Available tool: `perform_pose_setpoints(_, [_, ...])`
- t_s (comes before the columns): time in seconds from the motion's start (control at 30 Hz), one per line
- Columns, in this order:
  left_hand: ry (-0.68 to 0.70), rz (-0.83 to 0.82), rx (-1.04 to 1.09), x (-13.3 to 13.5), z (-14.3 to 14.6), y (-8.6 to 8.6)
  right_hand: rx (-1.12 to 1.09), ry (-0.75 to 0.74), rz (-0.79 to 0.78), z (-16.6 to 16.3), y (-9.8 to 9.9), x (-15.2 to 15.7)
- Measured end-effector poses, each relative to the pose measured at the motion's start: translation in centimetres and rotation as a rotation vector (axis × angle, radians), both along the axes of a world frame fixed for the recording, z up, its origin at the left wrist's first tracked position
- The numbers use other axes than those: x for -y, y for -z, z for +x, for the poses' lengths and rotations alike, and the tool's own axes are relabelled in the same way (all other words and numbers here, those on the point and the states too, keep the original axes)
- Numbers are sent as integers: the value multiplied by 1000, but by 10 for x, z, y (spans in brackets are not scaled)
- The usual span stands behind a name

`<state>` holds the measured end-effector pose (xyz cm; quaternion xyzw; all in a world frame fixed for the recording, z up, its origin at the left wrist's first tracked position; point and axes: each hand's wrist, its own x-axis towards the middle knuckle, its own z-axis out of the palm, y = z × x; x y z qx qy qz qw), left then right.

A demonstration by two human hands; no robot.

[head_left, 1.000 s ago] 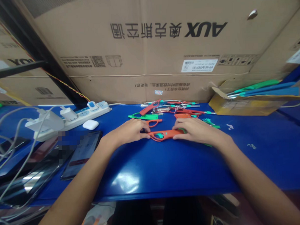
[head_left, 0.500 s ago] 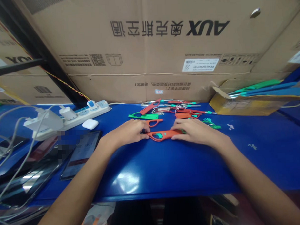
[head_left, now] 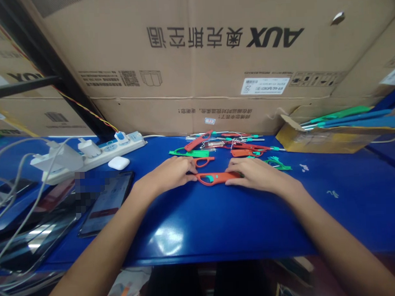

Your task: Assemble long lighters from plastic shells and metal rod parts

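Note:
An orange lighter casing (head_left: 220, 177) with a green trigger lies across the blue table, held at both ends. My left hand (head_left: 177, 171) pinches its narrow left end. Around its wider right end, the fingers of my right hand (head_left: 248, 172) are closed, hiding that tip. Just behind the casing is another orange casing half (head_left: 205, 161) with a loop, partly covered by my left fingers. Farther back are a green casing half (head_left: 193, 153), a red casing half (head_left: 199, 140) and a pile of red lighter parts (head_left: 246, 147). Small green parts (head_left: 278, 163) rest beyond my right hand.
A cardboard box (head_left: 330, 139) of green and blue pieces stands at the back right. To the left are a power strip (head_left: 119, 148) with chargers, a white earphone case (head_left: 119, 163), a phone (head_left: 107, 203) and cables. A large carton (head_left: 195, 74) walls the back.
Both hands keep their grip on the orange lighter casing. It has hardly moved; the view has shifted very slightly.

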<state>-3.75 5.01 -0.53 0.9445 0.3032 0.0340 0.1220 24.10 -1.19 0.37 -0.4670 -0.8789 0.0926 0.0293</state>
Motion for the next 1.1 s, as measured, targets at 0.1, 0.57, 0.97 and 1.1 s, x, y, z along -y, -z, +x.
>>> perform_pose_setpoints(0.1, [-23,67,-18,3,3,1,1,2,-30,-2,-1,0])
perform_pose_setpoints(0.57, [-60,-18,-4,9,6,-9,45,101,-54,-2,-4,3])
perform_pose_setpoints(0.97, [-53,90,46,6,8,4,-8,110,-85,-4,-1,5])
perform_pose_setpoints(1.1, [-92,164,-18,11,14,4,-36,83,-100,-1,3,2])
